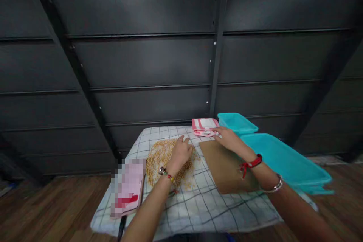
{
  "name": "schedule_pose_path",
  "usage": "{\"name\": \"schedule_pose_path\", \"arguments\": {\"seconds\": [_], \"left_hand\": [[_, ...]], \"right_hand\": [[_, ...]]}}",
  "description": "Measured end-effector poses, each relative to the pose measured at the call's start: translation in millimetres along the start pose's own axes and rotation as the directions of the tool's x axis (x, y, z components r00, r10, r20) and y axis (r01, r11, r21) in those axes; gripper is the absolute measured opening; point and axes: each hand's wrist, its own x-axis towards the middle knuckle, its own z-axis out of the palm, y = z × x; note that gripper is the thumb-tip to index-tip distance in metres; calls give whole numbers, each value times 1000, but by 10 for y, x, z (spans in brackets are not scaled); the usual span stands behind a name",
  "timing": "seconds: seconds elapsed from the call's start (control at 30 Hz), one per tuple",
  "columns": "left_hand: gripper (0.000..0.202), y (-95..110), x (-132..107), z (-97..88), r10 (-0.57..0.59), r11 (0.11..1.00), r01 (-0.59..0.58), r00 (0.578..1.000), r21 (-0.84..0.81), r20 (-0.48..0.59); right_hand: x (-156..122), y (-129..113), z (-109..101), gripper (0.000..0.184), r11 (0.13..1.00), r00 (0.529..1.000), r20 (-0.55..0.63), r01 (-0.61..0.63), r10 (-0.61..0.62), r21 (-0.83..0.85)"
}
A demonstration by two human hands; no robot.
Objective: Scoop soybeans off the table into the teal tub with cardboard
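A heap of small yellow grains or beans (161, 157) lies on a white checked cloth (198, 208) spread over a small table. My left hand (181, 153) rests on the right side of the heap with its fingers curled down into the grains. My right hand (228, 138) reaches across a brown cardboard sheet (227, 170), fingers stretched out and touching a folded pink-and-white striped cloth (203, 126) at the far edge. Both wrists wear bracelets.
Two turquoise plastic trays (286, 159) (236, 121) stand at the right, one large and near, one small and farther back. A pink booklet with a red strip (127, 187) lies at the left. Dark metal shelving rises behind; wooden floor surrounds the table.
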Motion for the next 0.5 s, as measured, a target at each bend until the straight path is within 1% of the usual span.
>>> {"name": "schedule_pose_path", "arguments": {"seconds": [0.17, 0.27, 0.33, 0.4, 0.5], "left_hand": [[25, 32, 75, 34, 44, 999, -45, 999, -25, -2], [27, 65, 112, 59, 71, 997, -71, 997, -43, -9], [26, 97, 131, 73, 75, 996, -75, 997, -51, -14], [24, 137, 147, 82, 72, 996, -73, 997, -59, -22], [34, 198, 170, 95, 73, 994, -76, 997, -76, -37]], "right_hand": [[-39, 75, 37, 21, 998, 997, 46, -54, 56, -37], [-88, 110, 27, 26, 992, 993, 71, -94, 100, -81], [-141, 117, 2, 21, 987, 990, 71, -116, 124, -108], [-209, 104, -37, 21, 984, 988, 69, -126, 136, -129], [-325, 61, -124, 26, 978, 986, 69, -136, 149, -160]]}}
